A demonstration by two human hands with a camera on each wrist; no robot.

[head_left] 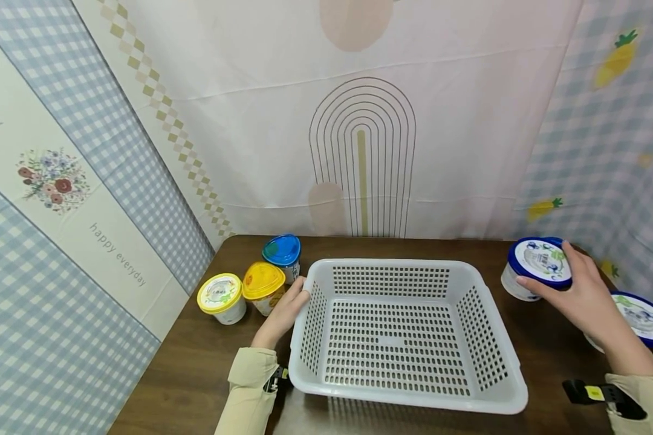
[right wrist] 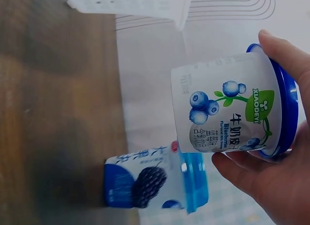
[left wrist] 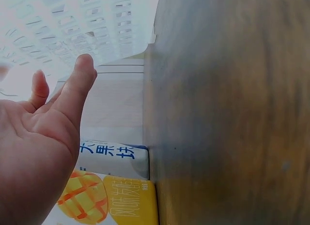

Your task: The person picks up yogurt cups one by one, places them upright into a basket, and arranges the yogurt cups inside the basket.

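My right hand (head_left: 590, 296) grips a white tub with a dark blue lid (head_left: 541, 263), thumb and fingers spread around its lid end. In the right wrist view, blueberries are printed on this tub (right wrist: 225, 104), which is held above the table. A blackberry-printed yogurt cup with a bright blue lid (right wrist: 150, 179) stands just beyond it. My left hand (head_left: 283, 311) holds the left rim of a white perforated plastic basket (head_left: 408, 403). In the left wrist view its fingers (left wrist: 80, 87) reach up against the basket wall.
Left of the basket stand a yellow-lidded round tub (head_left: 221, 299), a yellow-lidded cup (head_left: 263, 287) and a blue-lidded cup (head_left: 283, 254). Another blue-lidded tub (head_left: 642, 317) is at the right, partly behind my right forearm. A patterned curtain (head_left: 457, 151) rises behind the brown table (head_left: 190, 374).
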